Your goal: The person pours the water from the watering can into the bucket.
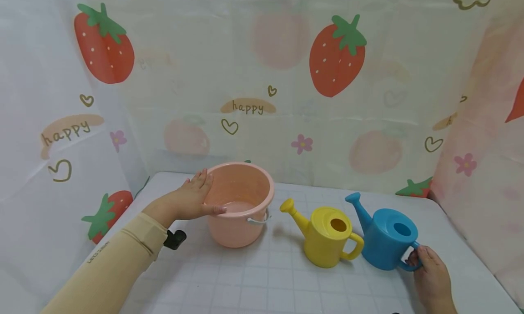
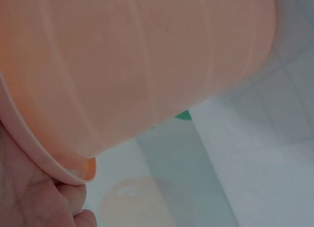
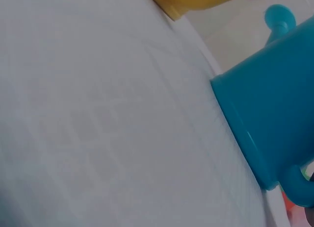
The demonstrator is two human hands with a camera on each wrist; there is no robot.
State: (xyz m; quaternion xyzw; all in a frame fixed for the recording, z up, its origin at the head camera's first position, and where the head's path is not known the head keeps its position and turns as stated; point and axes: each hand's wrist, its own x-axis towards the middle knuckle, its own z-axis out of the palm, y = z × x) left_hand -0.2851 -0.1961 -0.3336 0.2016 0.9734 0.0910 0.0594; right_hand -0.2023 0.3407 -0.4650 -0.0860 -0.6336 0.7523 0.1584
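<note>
A pink bucket stands on the table with its white handle hanging at the front right. Across its left rim rests my left hand, fingers extended and thumb along the front of the rim. In the left wrist view the palm lies against the rim, below the bucket's wall. At the right, my right hand grips the handle of a blue watering can, which is upright with its spout to the left. The right wrist view shows the blue can's body close to the table; that hand is mostly out of frame there.
A yellow watering can stands between the bucket and the blue can, spout toward the bucket. White cloth with a faint grid covers the table. Behind it hangs a strawberry-printed curtain, continuing along both sides.
</note>
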